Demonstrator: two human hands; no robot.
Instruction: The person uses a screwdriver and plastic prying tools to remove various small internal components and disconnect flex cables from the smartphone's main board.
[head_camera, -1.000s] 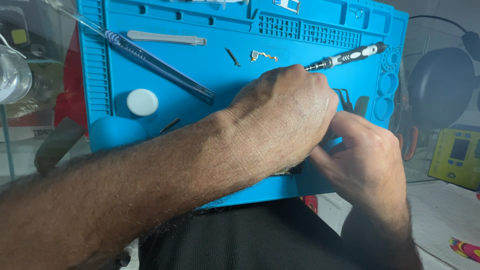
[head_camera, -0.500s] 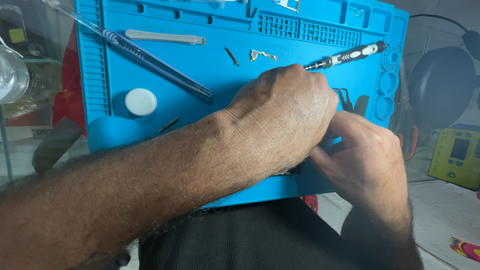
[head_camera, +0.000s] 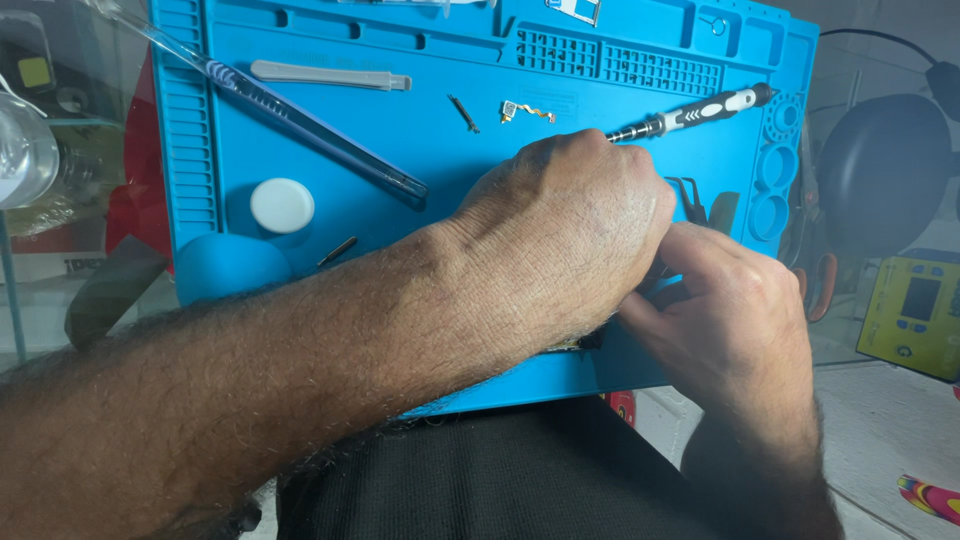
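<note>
Blue silicone fills the top of the frame: a ribbed work mat (head_camera: 300, 180), its raised edges and small trays there to keep tiny parts from rolling off. Centre frame, the left hand (head_camera: 570, 250) arches over the mat's lower right part, knuckles up, fingers curled down and closed over something I cannot see; whatever it pins is hidden under the palm. The right hand (head_camera: 740, 330) comes in from lower right, fingertips tucked in under the left hand's edge, pinched close, though what they grip, if anything, I cannot tell. The piece being worked sits between the two hands, low on the mat, out of sight.

Just above the left knuckles lies a screwdriver (head_camera: 690, 115), tip pointing at the hand, parked within easy reach. Black tweezers (head_camera: 690, 200) rest right of the knuckles. Upper centre, a small gold flex part (head_camera: 525, 110) and a dark screw-like bit (head_camera: 463, 113) are set apart so they stay findable. Upper left, a long clear tube (head_camera: 310, 125) lies diagonally, a grey pry stick (head_camera: 330, 76) above it. A white disc (head_camera: 282, 205) sits at left.
</note>
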